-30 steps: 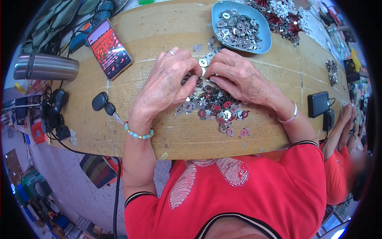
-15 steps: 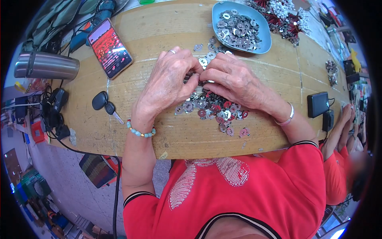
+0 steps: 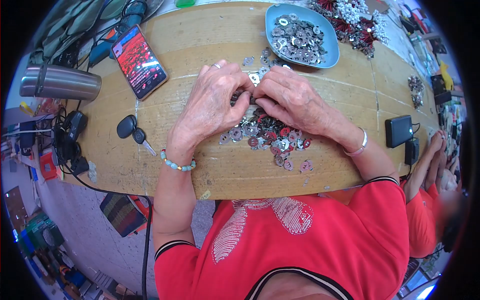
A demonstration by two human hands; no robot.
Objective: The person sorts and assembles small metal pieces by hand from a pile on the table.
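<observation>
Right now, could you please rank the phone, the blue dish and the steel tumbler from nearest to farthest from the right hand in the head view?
From the right hand:
1. Blue dish, just beyond it
2. Phone, past the left hand
3. Steel tumbler, far left

From far off, I have my left hand (image 3: 212, 102) and right hand (image 3: 297, 100) close together over shiny bits (image 3: 265, 131), near the blue bowl (image 3: 332, 50).

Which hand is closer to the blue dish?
The right hand: it is just this side of the blue dish, while the left hand is farther off, toward the phone.
</observation>
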